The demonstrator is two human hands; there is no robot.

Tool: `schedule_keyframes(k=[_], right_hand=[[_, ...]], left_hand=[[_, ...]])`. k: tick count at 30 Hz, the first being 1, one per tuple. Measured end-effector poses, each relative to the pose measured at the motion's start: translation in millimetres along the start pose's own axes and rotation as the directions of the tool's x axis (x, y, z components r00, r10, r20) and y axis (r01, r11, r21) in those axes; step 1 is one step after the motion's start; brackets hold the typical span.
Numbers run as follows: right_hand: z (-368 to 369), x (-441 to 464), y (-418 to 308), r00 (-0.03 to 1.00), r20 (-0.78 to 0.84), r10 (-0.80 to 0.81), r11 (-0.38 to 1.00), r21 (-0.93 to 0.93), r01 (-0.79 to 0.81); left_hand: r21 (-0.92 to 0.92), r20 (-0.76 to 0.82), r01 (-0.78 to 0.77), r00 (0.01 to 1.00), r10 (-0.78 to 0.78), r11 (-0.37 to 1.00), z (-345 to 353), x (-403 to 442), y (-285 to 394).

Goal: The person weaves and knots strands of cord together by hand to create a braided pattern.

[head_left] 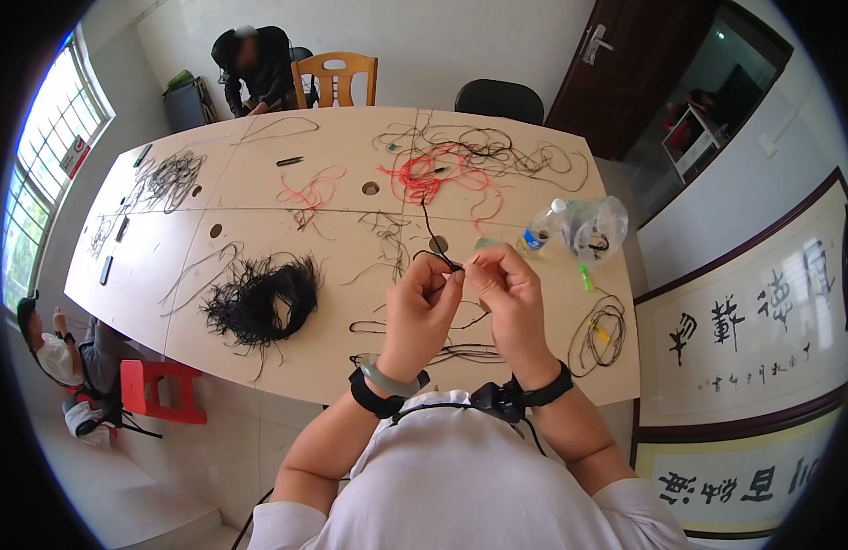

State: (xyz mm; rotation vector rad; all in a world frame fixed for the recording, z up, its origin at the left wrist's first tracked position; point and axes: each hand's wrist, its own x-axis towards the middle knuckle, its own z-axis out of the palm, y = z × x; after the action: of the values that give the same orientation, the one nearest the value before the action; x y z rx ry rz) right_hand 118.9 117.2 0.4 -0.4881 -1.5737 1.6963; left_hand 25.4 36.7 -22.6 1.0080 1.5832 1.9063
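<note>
Both hands meet over the near middle of the table, fingertips almost touching. My left hand [422, 307] is closed in a pinch on a black cord [429, 225], which runs up from the fingers toward a tangle of red cord [419, 174]. Close on its right, my right hand [506, 293] pinches at the same spot, where a short dark piece of the cord shows between the fingertips. Loose dark cords [465, 351] lie on the table below and behind the hands. A thick bundle of black strands [264, 305] rests to their left.
On the table [351, 362] are a water bottle [541, 229], a clear plastic bag [596, 229], a coiled cord [596, 339] and tangled dark cords [167, 179]. One person [252, 73] sits at the far side, another [62, 348] at the left near a red stool [158, 391].
</note>
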Motion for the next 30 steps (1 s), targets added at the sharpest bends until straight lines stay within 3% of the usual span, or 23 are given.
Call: schedule_keyframes(k=[1, 3, 4, 10, 17, 19, 23, 30], right_hand=[[-3, 3, -3, 1.000, 0.001, 0.002, 1.000, -0.001, -0.002], [-7, 6, -6, 0.972, 0.013, 0.236, 0.887, 0.406, -0.221], [-7, 7, -6, 0.964, 0.016, 0.264, 0.857, 0.454, -0.242], [-4, 8, -3, 0.984, -0.094, 0.154, 0.914, 0.391, -0.105], [-2, 8, -16, 0.979, -0.050, 0.199, 0.893, 0.421, -0.160], [-1, 7, -18, 0.972, 0.018, 0.232, 0.850, 0.482, -0.212], [-4, 7, -17, 0.966, 0.031, 0.256, 0.841, 0.486, -0.238], [-3, 9, -13, 0.965, -0.099, 0.241, 0.894, 0.410, -0.181]], left_hand=[[-0.001, -0.002, 0.002, 1.000, -0.002, 1.000, 0, 1, 3], [-0.346, 0.144, 0.320, 0.947, -0.287, 0.882, -3, 3, 14], [-0.488, 0.234, 0.433, 0.902, -0.364, 0.758, -5, 4, 18], [-0.603, 0.429, 0.615, 0.787, -0.444, 0.508, -9, 5, 22], [-0.649, 0.438, 0.608, 0.790, -0.429, 0.457, -10, 2, 31], [-0.616, 0.390, 0.566, 0.824, -0.412, 0.548, -11, 2, 31], [-0.607, 0.386, 0.548, 0.836, -0.389, 0.576, -10, 2, 30], [-0.608, 0.408, 0.565, 0.825, -0.391, 0.559, -9, 3, 25]])
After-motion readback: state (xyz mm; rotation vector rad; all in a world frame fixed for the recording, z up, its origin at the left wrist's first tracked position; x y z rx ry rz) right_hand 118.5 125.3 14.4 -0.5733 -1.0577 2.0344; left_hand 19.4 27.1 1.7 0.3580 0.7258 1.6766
